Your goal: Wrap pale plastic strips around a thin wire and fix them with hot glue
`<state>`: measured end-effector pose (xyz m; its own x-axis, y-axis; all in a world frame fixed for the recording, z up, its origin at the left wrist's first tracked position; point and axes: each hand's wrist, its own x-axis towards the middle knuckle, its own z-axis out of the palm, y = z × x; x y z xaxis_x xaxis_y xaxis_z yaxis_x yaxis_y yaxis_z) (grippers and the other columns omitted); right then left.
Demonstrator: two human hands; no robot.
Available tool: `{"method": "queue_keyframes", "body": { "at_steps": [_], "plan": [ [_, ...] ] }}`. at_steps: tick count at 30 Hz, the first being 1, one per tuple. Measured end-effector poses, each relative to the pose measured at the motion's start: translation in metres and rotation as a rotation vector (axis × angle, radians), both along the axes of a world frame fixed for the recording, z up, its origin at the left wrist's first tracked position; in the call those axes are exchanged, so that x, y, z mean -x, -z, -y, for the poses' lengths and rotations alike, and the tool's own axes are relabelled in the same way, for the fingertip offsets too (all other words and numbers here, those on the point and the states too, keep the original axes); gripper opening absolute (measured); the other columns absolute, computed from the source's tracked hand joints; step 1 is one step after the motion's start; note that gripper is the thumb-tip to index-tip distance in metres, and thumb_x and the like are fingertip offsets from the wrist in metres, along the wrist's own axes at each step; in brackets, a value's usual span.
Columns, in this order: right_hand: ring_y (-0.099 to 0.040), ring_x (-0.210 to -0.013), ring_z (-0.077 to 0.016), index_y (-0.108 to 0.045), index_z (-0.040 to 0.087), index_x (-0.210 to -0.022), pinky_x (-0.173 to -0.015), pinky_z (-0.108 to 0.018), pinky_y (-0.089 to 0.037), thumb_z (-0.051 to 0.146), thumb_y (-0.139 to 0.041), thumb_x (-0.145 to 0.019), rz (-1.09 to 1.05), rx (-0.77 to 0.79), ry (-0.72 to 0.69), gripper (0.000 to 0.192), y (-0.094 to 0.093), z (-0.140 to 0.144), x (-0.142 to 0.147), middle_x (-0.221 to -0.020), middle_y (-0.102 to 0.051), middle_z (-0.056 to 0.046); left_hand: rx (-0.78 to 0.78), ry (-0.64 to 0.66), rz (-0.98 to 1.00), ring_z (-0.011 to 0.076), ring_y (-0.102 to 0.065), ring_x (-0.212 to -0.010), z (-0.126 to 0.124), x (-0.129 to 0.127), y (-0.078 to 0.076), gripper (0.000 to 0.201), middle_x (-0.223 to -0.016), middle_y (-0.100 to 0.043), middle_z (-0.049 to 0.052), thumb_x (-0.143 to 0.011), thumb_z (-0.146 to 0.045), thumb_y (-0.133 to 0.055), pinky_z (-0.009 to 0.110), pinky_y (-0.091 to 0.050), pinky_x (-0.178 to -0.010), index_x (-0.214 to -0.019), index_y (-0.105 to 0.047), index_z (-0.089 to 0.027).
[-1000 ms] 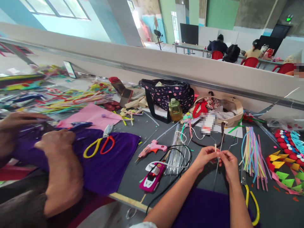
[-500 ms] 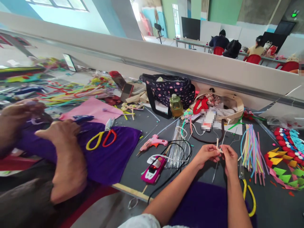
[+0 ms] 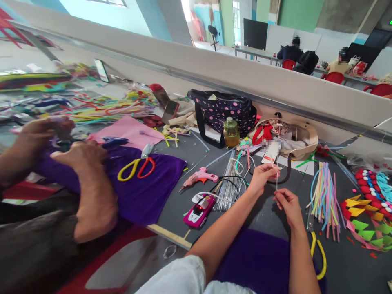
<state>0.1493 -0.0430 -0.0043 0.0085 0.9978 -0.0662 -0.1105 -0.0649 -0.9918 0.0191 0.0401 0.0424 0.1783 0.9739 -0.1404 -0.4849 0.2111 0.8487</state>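
Head view: vs a second ago the hands have split apart. They were pinched together on the thin wire; now the left hand (image 3: 260, 176) has gone up toward 12 o'clock and the right hand (image 3: 286, 206) sits lower, at its 5 o'clock. Camera has also tilted a bit, so everything sits shifted right.

Thin wire (image 3: 277, 180) runs near vertical between the two hands. Left hand's fingertips are pinched on its upper end, where a small pale bit sticks out; right hand's thumb and forefinger are pressed together at its lower end. Wire hangs above the dark grey tabletop (image 3: 269, 212), not resting on it.

Around it: bundle of pastel plastic sticks (image 3: 326, 196) at 3 o'clock of the right hand, smooth and straight. Yellow-handled scissors (image 3: 318, 249) lie just beside the right forearm. Pink glue gun (image 3: 200, 177) and a glossy pink toy car (image 3: 199, 210) lie at 9 o'clock of the left hand, with a black cable looped near them. Purple velvety cloth (image 3: 147, 188) lies far left, with a co-worker's hand (image 3: 92, 179) on it.
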Motion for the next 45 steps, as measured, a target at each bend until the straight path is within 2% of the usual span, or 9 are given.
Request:
{"method": "queue_keyframes", "body": {
  "at_steps": [5, 9, 13, 17, 23, 30, 33, 36, 45],
  "plan": [
    [-0.048, -0.049, -0.0093, -0.067, 0.017, -0.087, -0.045, -0.02, -0.037, 0.046, -0.067, -0.076, 0.124, -0.028, 0.047, 0.03, 0.005, -0.001, 0.0, -0.063, -0.063, 0.0, 0.027, 0.007, 0.048, 0.0138, -0.063, -0.065, -0.004, -0.003, 0.004, 0.034, -0.077, -0.07, 0.007, -0.058, -0.035, -0.082, 0.025, -0.05, -0.061, -0.079, -0.069, -0.013],
    [-0.05, -0.049, -0.0108, -0.065, 0.017, -0.087, -0.046, -0.021, -0.04, 0.048, -0.065, -0.076, 0.196, -0.039, 0.063, 0.033, 0.009, -0.004, 0.001, -0.063, -0.064, 0.0, 0.035, 0.033, 0.081, 0.0115, -0.059, -0.063, -0.007, -0.005, 0.007, 0.032, -0.078, -0.068, 0.006, -0.057, -0.033, -0.082, 0.025, -0.051, -0.06, -0.078, -0.068, -0.012],
    [-0.053, -0.051, -0.0109, -0.063, 0.019, -0.091, -0.047, -0.021, -0.043, 0.045, -0.067, -0.076, 0.147, -0.027, 0.037, 0.03, 0.01, -0.005, 0.005, -0.063, -0.064, 0.001, 0.027, 0.041, 0.089, 0.0109, -0.059, -0.062, -0.01, -0.009, 0.012, 0.033, -0.075, -0.068, 0.005, -0.055, -0.03, -0.084, 0.024, -0.051, -0.06, -0.077, -0.068, -0.012],
    [-0.056, -0.05, -0.0116, -0.06, 0.019, -0.085, -0.048, -0.022, -0.045, 0.045, -0.068, -0.075, 0.113, 0.0, 0.018, 0.029, 0.011, -0.006, 0.008, -0.062, -0.064, 0.001, 0.063, 0.05, 0.113, 0.0113, -0.06, -0.061, -0.011, -0.014, 0.02, 0.038, -0.072, -0.068, 0.005, -0.05, -0.028, -0.086, 0.026, -0.052, -0.063, -0.079, -0.068, -0.01],
    [-0.059, -0.052, -0.0132, -0.061, 0.018, -0.083, -0.048, -0.022, -0.046, 0.047, -0.067, -0.074, 0.143, 0.019, 0.026, 0.032, 0.014, -0.008, 0.007, -0.063, -0.066, -0.001, 0.081, 0.048, 0.122, 0.0124, -0.061, -0.063, -0.012, -0.016, 0.026, 0.036, -0.076, -0.069, 0.007, -0.053, -0.03, -0.084, 0.026, -0.052, -0.062, -0.08, -0.069, -0.011],
    [-0.06, -0.055, -0.015, -0.064, 0.018, -0.083, -0.039, -0.019, -0.037, 0.046, -0.069, -0.072, 0.19, 0.005, 0.031, 0.031, 0.013, -0.009, 0.007, -0.066, -0.068, -0.003, 0.059, 0.042, 0.098, 0.0122, -0.061, -0.063, -0.012, -0.013, 0.027, 0.03, -0.073, -0.069, 0.006, -0.055, -0.029, -0.083, 0.025, -0.051, -0.063, -0.075, -0.069, -0.012],
    [-0.061, -0.058, -0.0157, -0.067, 0.017, -0.087, -0.041, -0.02, -0.039, 0.048, -0.067, -0.073, 0.202, -0.019, 0.07, 0.034, 0.012, -0.01, 0.007, -0.072, -0.07, -0.005, 0.065, 0.052, 0.102, 0.0131, -0.063, -0.066, -0.009, -0.013, 0.029, 0.032, -0.077, -0.07, 0.007, -0.056, -0.03, -0.083, 0.025, -0.051, -0.065, -0.078, -0.069, -0.012],
    [-0.059, -0.052, -0.0139, -0.067, 0.017, -0.091, -0.042, -0.021, -0.041, 0.05, -0.067, -0.074, 0.181, -0.006, 0.101, 0.038, 0.013, -0.01, 0.007, -0.068, -0.069, -0.004, 0.086, 0.052, 0.109, 0.0136, -0.064, -0.065, -0.007, -0.015, 0.032, 0.034, -0.076, -0.07, 0.007, -0.054, -0.03, -0.084, 0.026, -0.051, -0.064, -0.078, -0.069, -0.011],
    [-0.06, -0.049, -0.0137, -0.065, 0.015, -0.086, -0.044, -0.022, -0.045, 0.053, -0.066, -0.075, 0.16, 0.008, 0.08, 0.039, 0.014, -0.01, 0.01, -0.064, -0.068, -0.004, 0.131, 0.043, 0.115, 0.0127, -0.063, -0.059, -0.006, -0.02, 0.039, 0.033, -0.068, -0.069, 0.006, -0.052, -0.027, -0.084, 0.024, -0.05, -0.062, -0.077, -0.07, -0.01]
  ]
}}
